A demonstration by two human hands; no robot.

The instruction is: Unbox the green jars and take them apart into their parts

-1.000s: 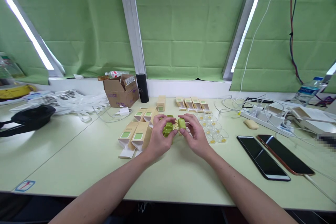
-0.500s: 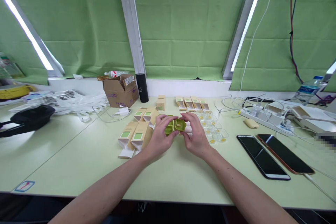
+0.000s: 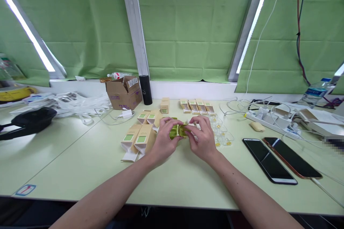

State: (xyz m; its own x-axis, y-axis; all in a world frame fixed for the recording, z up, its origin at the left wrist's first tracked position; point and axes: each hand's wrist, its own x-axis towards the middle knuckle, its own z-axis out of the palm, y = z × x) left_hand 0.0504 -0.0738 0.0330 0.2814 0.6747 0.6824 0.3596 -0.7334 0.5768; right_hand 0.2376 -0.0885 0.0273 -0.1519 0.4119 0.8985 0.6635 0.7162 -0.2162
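Observation:
Over the middle of the table I hold a small olive-green moulded case (image 3: 174,132) between both hands. My left hand (image 3: 167,136) grips its left side, thumb below and fingers along the top. My right hand (image 3: 202,137) pinches a tilted green flap or lid (image 3: 183,130) at the case's right side; whether it is joined to the case, I cannot tell. Fingers hide part of both pieces. Beside my right hand lie several clear plastic pieces with yellow centres (image 3: 222,137). Near my left hand stand beige cartons with green labels (image 3: 143,137), their lower flaps open.
Behind my hands stand more open beige cartons (image 3: 197,106) and one single carton (image 3: 165,105). A cardboard box (image 3: 123,93) and a black cylinder (image 3: 145,90) are at the back. On the right are two phones (image 3: 270,161), a power strip (image 3: 271,121) and loose cables.
The green flap under my right hand has turned from facing me to a steep tilt. My right fingers have shifted left and closer over it. My left hand stays nearly still.

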